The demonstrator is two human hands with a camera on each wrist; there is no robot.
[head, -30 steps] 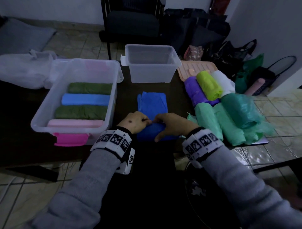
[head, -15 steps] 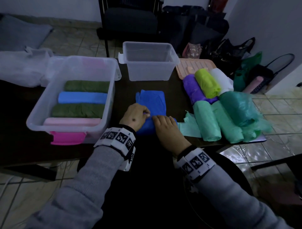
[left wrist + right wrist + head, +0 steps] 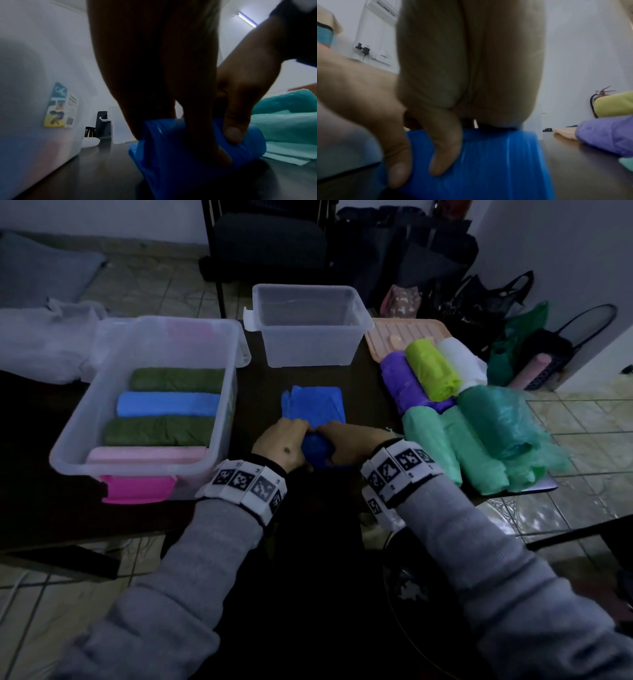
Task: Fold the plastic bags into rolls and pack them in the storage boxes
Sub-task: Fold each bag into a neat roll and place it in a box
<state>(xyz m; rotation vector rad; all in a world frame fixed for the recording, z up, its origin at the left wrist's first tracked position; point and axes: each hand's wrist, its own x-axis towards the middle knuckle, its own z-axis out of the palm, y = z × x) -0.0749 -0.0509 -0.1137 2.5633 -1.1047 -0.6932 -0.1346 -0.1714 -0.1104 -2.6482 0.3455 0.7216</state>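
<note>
A blue plastic bag [image 3: 313, 405] lies flat on the desk [image 3: 370, 392], its near end wound into a tight roll. At nine o'clock from it, the large clear storage box [image 3: 219, 344] holds four rolls side by side. At twelve o'clock stands a smaller clear storage box [image 3: 308, 344]. At three o'clock lie the loose rolled bags [image 3: 479, 433].

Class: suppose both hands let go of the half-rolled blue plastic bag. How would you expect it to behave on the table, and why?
The blue plastic bag is thin and creased, so probably floppy and very light. Its rolled near end is gripped by the left hand and right hand, so it would likely loosen if released. Its glossy film may be slippery.
</note>
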